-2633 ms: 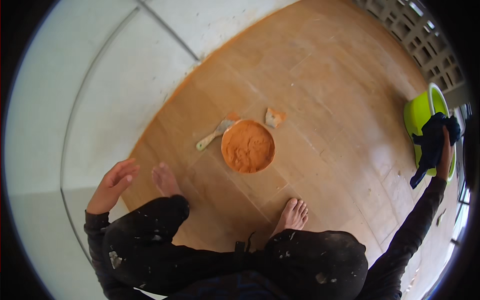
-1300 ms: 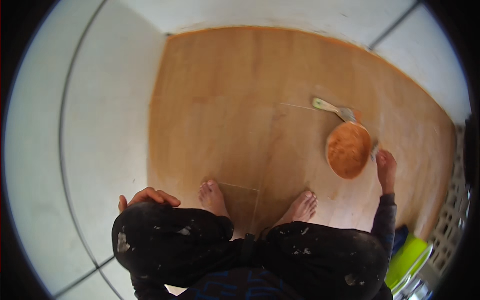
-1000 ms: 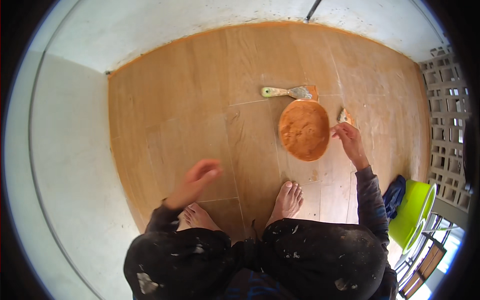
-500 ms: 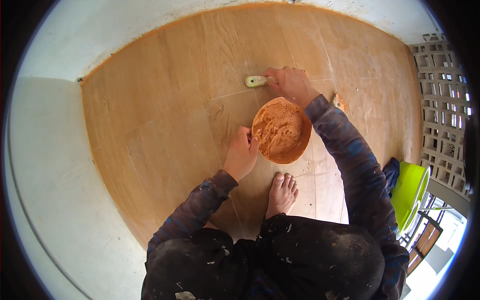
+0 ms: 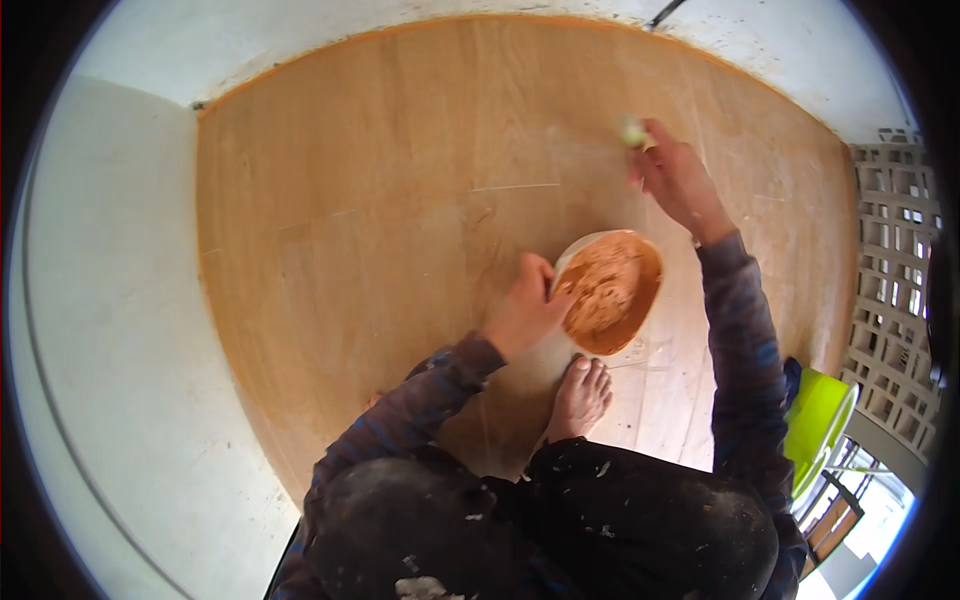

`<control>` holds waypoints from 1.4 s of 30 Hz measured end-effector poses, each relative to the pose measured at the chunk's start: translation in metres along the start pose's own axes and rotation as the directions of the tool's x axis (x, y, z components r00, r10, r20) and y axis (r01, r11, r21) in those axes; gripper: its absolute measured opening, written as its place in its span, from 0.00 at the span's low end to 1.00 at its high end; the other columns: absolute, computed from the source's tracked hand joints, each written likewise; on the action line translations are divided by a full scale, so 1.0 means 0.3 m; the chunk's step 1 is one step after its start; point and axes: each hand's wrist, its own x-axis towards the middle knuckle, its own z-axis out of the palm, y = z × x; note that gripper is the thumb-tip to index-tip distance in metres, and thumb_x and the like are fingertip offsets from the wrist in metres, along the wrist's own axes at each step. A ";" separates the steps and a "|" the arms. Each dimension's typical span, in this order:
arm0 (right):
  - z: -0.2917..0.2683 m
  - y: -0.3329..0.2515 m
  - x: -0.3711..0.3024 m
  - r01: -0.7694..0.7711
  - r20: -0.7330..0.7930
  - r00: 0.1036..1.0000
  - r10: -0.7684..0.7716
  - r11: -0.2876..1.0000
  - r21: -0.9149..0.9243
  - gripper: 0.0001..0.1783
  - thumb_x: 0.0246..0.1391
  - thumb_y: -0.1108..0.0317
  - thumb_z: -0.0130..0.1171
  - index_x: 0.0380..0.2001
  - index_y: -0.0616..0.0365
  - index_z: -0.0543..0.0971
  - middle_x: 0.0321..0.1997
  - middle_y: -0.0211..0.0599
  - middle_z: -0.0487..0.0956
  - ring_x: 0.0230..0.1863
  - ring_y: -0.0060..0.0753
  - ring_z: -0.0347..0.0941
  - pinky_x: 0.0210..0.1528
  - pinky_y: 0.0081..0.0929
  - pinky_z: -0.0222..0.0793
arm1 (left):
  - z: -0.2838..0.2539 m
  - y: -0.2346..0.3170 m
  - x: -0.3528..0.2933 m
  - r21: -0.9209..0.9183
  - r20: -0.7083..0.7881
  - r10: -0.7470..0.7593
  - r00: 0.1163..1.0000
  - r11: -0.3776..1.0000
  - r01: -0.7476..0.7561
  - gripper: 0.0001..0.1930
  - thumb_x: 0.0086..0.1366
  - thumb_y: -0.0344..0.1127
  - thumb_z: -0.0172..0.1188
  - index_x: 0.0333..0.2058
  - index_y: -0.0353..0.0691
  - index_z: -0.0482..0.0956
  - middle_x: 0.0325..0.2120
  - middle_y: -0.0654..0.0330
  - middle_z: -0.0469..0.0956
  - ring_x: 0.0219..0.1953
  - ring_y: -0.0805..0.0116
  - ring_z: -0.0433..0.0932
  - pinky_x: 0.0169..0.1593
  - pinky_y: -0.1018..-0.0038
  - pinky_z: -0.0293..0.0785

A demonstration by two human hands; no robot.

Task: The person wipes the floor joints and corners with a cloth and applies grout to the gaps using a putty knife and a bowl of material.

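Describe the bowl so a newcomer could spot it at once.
On the brown floor, find the bare right foot. Just beyond its toes is the bowl, its rim held by the left hand. Orange paste sets it apart from the green bucket at far right.

The middle of the view is filled by a floor (image 5: pixel 370 190) of brown, wood-grained planks, crossed by thin pale joints. It is bounded at nine o'clock by a white wall (image 5: pixel 110 300) and at twelve by another white wall (image 5: pixel 300 25), whose foot is edged by an orange strip (image 5: pixel 330 51). At three o'clock, a grey lattice of pierced blocks (image 5: pixel 885 250) is seen. Around four, bright daylight (image 5: pixel 885 500) is admitted and a pale sheen is thrown across the planks.
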 end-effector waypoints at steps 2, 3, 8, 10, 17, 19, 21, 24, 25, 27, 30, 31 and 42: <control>-0.063 -0.014 -0.127 0.170 -0.241 0.969 -0.060 0.868 0.466 0.19 0.69 0.67 0.58 0.61 0.52 0.75 0.48 0.43 0.85 0.41 0.33 0.83 0.36 0.37 0.76 | 0.018 -0.027 -0.059 -0.173 0.020 0.095 0.995 0.981 -0.090 0.15 0.68 0.29 0.59 0.51 0.33 0.69 0.51 0.50 0.76 0.50 0.64 0.78 0.48 0.64 0.79; -0.109 -0.029 -0.199 0.226 -0.249 0.960 -0.125 0.873 0.432 0.19 0.69 0.67 0.58 0.61 0.52 0.75 0.48 0.43 0.85 0.41 0.33 0.83 0.36 0.37 0.76 | 0.006 -0.038 -0.100 -0.332 0.033 -0.044 0.999 0.942 0.052 0.22 0.68 0.29 0.58 0.59 0.34 0.67 0.45 0.55 0.74 0.45 0.67 0.77 0.43 0.63 0.78; -0.166 -0.116 -0.529 0.187 -0.173 0.981 -0.084 0.631 0.753 0.21 0.69 0.72 0.58 0.63 0.53 0.71 0.56 0.42 0.79 0.41 0.28 0.79 0.42 0.25 0.72 | -0.157 -0.090 -0.216 -0.663 0.326 -0.160 0.932 0.665 0.346 0.38 0.67 0.25 0.53 0.76 0.38 0.56 0.48 0.62 0.73 0.44 0.75 0.76 0.45 0.70 0.77; -0.116 -0.146 -0.587 0.068 -0.070 0.997 -0.019 0.559 0.826 0.23 0.68 0.73 0.58 0.64 0.53 0.69 0.55 0.41 0.78 0.42 0.28 0.78 0.43 0.24 0.72 | -0.207 -0.093 -0.259 -0.799 0.190 -0.134 0.973 0.555 0.232 0.39 0.67 0.23 0.50 0.77 0.40 0.53 0.58 0.62 0.72 0.50 0.75 0.75 0.53 0.76 0.75; 0.062 -0.339 -0.662 -0.153 0.166 0.983 0.073 0.824 0.546 0.37 0.66 0.77 0.60 0.73 0.54 0.58 0.47 0.35 0.78 0.45 0.24 0.76 0.46 0.26 0.74 | -0.311 -0.052 -0.292 -0.706 -0.138 0.069 0.988 0.693 -0.147 0.33 0.77 0.35 0.50 0.77 0.37 0.53 0.67 0.60 0.69 0.66 0.70 0.70 0.66 0.72 0.70; 0.091 -0.386 -0.634 -0.105 0.184 0.983 0.011 0.851 0.514 0.35 0.64 0.79 0.60 0.72 0.58 0.62 0.44 0.39 0.79 0.44 0.30 0.77 0.47 0.30 0.75 | -0.312 -0.041 -0.289 -0.591 -0.266 0.122 0.956 0.763 -0.262 0.32 0.84 0.50 0.45 0.75 0.36 0.56 0.66 0.57 0.69 0.69 0.67 0.68 0.71 0.68 0.66; 0.100 -0.411 -0.590 0.163 0.329 0.926 -0.185 0.982 0.096 0.28 0.62 0.80 0.59 0.66 0.62 0.71 0.43 0.45 0.78 0.42 0.40 0.79 0.46 0.34 0.75 | -0.306 -0.034 -0.289 -0.619 -0.281 0.111 0.953 0.738 -0.268 0.33 0.84 0.56 0.41 0.73 0.35 0.58 0.66 0.56 0.70 0.68 0.66 0.68 0.70 0.68 0.66; 0.198 -0.453 -0.556 0.188 0.151 0.962 -0.225 0.955 0.228 0.22 0.62 0.79 0.60 0.60 0.65 0.76 0.43 0.52 0.77 0.39 0.57 0.78 0.42 0.41 0.74 | -0.300 -0.025 -0.303 -0.614 -0.344 0.108 0.933 0.726 -0.310 0.35 0.84 0.62 0.35 0.70 0.35 0.61 0.64 0.54 0.70 0.66 0.67 0.70 0.69 0.67 0.68; 0.227 -0.463 -0.549 0.346 0.038 0.934 -0.355 0.926 0.150 0.22 0.63 0.78 0.60 0.60 0.65 0.75 0.44 0.53 0.77 0.37 0.60 0.78 0.41 0.43 0.74 | -0.298 -0.020 -0.309 -0.582 -0.369 0.088 0.925 0.755 -0.304 0.35 0.84 0.62 0.33 0.69 0.34 0.63 0.64 0.54 0.71 0.65 0.67 0.71 0.69 0.67 0.69; 0.253 -0.486 -0.567 0.327 0.088 0.936 -0.340 0.935 0.139 0.23 0.63 0.78 0.60 0.61 0.65 0.75 0.44 0.53 0.78 0.37 0.60 0.78 0.40 0.44 0.75 | -0.301 -0.008 -0.320 -0.552 -0.415 0.113 0.903 0.757 -0.349 0.36 0.84 0.63 0.32 0.68 0.34 0.64 0.63 0.54 0.71 0.64 0.67 0.72 0.68 0.67 0.70; 0.280 -0.527 -0.605 0.302 0.151 0.936 -0.319 0.945 0.127 0.23 0.63 0.77 0.60 0.61 0.64 0.75 0.44 0.51 0.78 0.36 0.60 0.78 0.37 0.47 0.76 | -0.303 0.017 -0.322 -0.551 -0.444 0.111 0.889 0.748 -0.369 0.37 0.84 0.64 0.31 0.67 0.33 0.65 0.62 0.54 0.73 0.63 0.67 0.74 0.67 0.66 0.72; 0.282 -0.537 -0.616 0.297 0.195 0.927 -0.321 0.944 0.144 0.24 0.63 0.77 0.61 0.62 0.63 0.75 0.43 0.50 0.78 0.35 0.58 0.78 0.35 0.47 0.76 | -0.302 0.025 -0.323 -0.568 -0.448 0.123 0.885 0.726 -0.388 0.38 0.84 0.64 0.30 0.67 0.33 0.65 0.61 0.53 0.74 0.62 0.66 0.75 0.67 0.65 0.73; 0.204 -0.509 -0.662 0.458 0.386 0.809 -0.443 0.887 0.058 0.25 0.60 0.77 0.61 0.62 0.57 0.77 0.39 0.42 0.77 0.29 0.53 0.78 0.29 0.44 0.75 | -0.335 0.039 -0.375 -0.759 -0.357 -0.001 0.934 0.583 -0.289 0.43 0.80 0.71 0.31 0.73 0.36 0.61 0.68 0.49 0.71 0.67 0.56 0.74 0.70 0.58 0.72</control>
